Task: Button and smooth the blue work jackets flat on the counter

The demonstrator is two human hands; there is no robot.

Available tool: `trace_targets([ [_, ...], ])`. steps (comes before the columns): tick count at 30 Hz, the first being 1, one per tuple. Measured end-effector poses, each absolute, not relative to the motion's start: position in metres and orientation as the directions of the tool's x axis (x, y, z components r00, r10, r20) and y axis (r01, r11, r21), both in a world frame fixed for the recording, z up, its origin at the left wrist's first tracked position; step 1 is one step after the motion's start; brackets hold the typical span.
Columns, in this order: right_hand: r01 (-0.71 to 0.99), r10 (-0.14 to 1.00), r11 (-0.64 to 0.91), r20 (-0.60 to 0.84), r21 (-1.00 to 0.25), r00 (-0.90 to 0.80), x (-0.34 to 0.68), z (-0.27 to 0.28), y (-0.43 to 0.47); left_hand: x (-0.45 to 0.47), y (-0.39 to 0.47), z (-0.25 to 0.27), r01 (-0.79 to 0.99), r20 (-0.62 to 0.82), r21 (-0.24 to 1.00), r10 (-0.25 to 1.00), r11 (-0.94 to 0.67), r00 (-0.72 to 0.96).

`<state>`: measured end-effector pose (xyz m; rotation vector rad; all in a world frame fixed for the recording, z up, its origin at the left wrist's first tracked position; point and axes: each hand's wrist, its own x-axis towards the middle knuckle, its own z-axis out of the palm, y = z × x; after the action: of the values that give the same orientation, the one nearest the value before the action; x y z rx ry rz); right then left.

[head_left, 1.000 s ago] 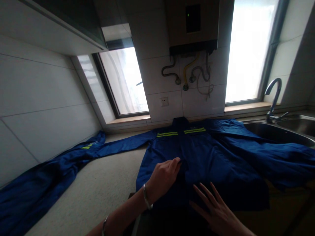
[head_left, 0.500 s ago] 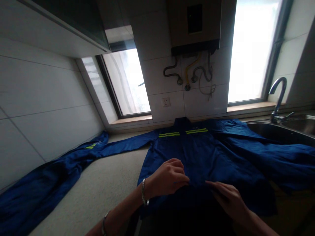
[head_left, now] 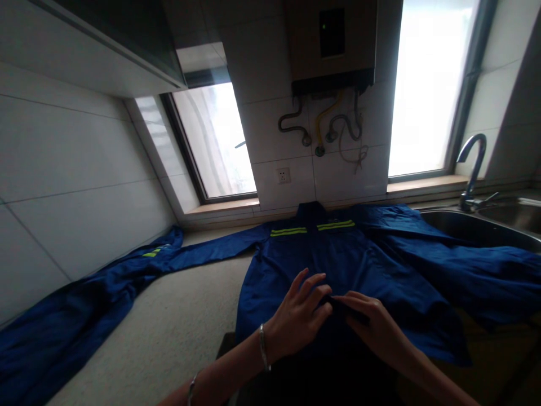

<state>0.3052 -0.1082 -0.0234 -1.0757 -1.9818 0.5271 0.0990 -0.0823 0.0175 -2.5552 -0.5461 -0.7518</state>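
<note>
A dark blue work jacket with yellow-green striped bands across the chest lies front up on the counter, its collar toward the wall. Over its lower front, my left hand pinches the front opening between thumb and forefinger, the other fingers raised and spread. From the right, my right hand has its fingers closed on the jacket's front edge, fingertips close to the left ones. A dark fold of cloth shows under the right fingers. Shadow hides the exact spot both hands grip.
Another blue garment with a yellow-green band lies along the left wall, touching the jacket's sleeve. At the right stand a sink and a faucet. A water heater with hoses hangs above, and a wall cabinet juts out upper left.
My hands have come together at the jacket's front. The left hand's fingers have spread, and the right hand has moved left. The jacket's lower right part has shifted a little.
</note>
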Motion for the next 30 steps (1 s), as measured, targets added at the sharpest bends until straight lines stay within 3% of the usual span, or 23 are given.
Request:
trace_targets([
  [5, 0.548, 0.823, 0.554, 0.512, -0.627, -0.247, 0.31, -0.039, -0.105, 0.098, -0.077, 0.012, 0.423, 0.591, -0.276, 0.195, -0.863, 0.783],
  [13, 0.593, 0.858, 0.49, 0.473, -0.639, -0.199, 0.316, -0.051, -0.106, 0.098, -0.074, 0.014, 0.389, 0.632, -0.156, 0.211, -0.908, 0.746],
  [19, 0.547, 0.785, 0.616, 0.497, -0.567, -0.368, 0.321, -0.036, -0.105, 0.097, -0.073, 0.013, 0.333, 0.654, -0.115, 0.181, -0.936, 0.735],
  [27, 0.572, 0.735, 0.677, 0.476, -0.464, -0.483, 0.321, -0.023, -0.108, 0.096, -0.076, 0.014, 0.244, 0.634, -0.279, 0.012, -0.929, 0.773],
  [30, 0.55, 0.719, 0.695, 0.486, -0.464, -0.498, 0.322, -0.023, -0.108, 0.095, -0.076, 0.013, 0.25, 0.63, -0.275, 0.023, -0.929, 0.777],
])
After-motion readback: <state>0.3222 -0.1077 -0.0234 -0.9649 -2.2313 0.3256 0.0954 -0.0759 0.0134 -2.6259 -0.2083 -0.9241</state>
